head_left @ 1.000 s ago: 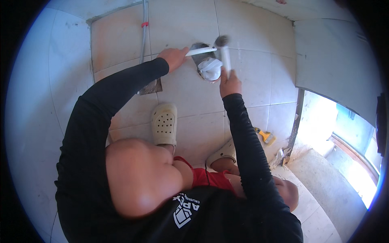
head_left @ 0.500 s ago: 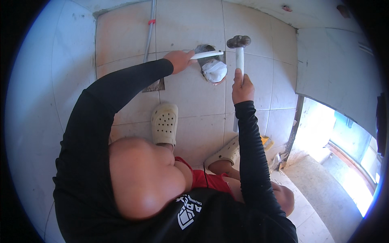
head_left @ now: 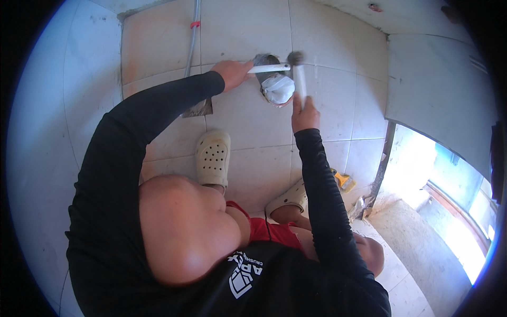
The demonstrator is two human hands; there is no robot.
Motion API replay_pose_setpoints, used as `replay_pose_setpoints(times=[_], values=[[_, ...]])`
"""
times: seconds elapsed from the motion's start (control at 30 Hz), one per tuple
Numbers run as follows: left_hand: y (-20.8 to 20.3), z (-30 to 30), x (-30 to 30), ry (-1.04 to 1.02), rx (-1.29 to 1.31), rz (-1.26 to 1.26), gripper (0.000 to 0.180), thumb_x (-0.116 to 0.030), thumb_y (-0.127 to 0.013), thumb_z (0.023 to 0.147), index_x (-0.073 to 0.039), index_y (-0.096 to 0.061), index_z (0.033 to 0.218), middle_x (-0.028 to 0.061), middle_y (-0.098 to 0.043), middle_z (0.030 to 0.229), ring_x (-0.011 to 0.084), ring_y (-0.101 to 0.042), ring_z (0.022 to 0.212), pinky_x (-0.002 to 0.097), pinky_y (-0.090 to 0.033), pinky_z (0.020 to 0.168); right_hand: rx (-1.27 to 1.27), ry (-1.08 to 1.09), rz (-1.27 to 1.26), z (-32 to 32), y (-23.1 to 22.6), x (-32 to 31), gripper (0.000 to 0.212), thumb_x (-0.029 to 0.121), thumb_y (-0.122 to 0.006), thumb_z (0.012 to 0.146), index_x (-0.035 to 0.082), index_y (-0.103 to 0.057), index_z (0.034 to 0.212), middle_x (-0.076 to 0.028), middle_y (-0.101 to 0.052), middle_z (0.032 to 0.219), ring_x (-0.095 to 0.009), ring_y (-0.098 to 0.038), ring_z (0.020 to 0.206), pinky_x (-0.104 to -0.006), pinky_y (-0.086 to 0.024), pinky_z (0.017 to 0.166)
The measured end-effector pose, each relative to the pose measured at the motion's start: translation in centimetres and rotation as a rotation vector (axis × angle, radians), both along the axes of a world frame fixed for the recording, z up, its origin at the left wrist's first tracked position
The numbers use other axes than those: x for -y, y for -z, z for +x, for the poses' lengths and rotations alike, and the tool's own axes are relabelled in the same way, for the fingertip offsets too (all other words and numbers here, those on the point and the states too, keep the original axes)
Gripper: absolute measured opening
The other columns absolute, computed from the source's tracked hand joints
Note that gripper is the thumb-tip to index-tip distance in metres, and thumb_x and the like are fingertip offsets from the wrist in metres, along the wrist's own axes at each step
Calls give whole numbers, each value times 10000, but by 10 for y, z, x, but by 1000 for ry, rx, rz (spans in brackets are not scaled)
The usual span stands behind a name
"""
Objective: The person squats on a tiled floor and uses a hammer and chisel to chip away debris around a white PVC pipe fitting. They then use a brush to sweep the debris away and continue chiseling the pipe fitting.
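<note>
My left hand (head_left: 234, 75) is closed round one end of a slim white bar (head_left: 270, 68) with a small hole near its far right end. The bar lies across a dark hole in the tiles (head_left: 266, 59), where a white plastic-like wad (head_left: 278, 90) fills the round lower part. In my right hand (head_left: 306, 115) is a hammer (head_left: 299, 79), gripped by its white handle. Its dark head is blurred and sits beside the bar's right end; whether they touch I cannot tell. The bar's other end is hidden by my left hand.
A grey pipe or cable with a red band (head_left: 193, 47) runs along the tiles at upper left. A dark square patch (head_left: 198, 109) lies under my left forearm. My cream clogs (head_left: 213, 158) stand close by. A yellow brush-like tool (head_left: 344, 181) is past my right forearm, near a step (head_left: 417, 238).
My right hand has swung the hammer left, bringing its head to the bar's end. The left hand keeps hold of the bar, which now looks more level. More of the yellow tool shows.
</note>
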State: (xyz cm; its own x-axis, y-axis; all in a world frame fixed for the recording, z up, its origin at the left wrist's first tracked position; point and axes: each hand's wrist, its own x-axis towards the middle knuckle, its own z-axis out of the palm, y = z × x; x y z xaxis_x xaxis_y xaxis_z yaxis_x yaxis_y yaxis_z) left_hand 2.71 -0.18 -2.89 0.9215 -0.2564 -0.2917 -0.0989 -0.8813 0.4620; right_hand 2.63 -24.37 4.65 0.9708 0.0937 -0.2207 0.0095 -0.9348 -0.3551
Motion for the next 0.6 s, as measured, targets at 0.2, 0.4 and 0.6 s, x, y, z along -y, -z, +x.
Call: replay_pose_setpoints(times=[0.2, 0.4, 0.6], values=[[-2, -3, 3, -2, -17, -3, 283, -333, -462, 950, -65, -461, 1042, 177, -614, 748, 375, -617, 703, 500, -471, 630, 118, -3, 179, 5, 0, 9, 464, 459, -456, 945, 17, -522, 822, -253, -575, 658, -455, -584, 648, -513, -444, 550], [-6, 1, 2, 8, -6, -5, 305, -342, -454, 952, -61, -460, 1072, 179, -610, 735, 378, -614, 694, 503, -470, 635, 32, -5, 21, -2, 9, 5, 505, 507, -427, 939, 16, -520, 870, -265, -600, 717, -471, -587, 697, -516, -459, 595], [-9, 1, 12, -114, -99, -62, 321, -343, -444, 956, -48, -482, 1078, 194, -627, 743, 391, -621, 710, 494, -486, 653, -52, 119, 197, 1, 23, 19, 577, 537, -402, 939, -2, -543, 792, -260, -598, 718, -458, -588, 714, -500, -458, 630]])
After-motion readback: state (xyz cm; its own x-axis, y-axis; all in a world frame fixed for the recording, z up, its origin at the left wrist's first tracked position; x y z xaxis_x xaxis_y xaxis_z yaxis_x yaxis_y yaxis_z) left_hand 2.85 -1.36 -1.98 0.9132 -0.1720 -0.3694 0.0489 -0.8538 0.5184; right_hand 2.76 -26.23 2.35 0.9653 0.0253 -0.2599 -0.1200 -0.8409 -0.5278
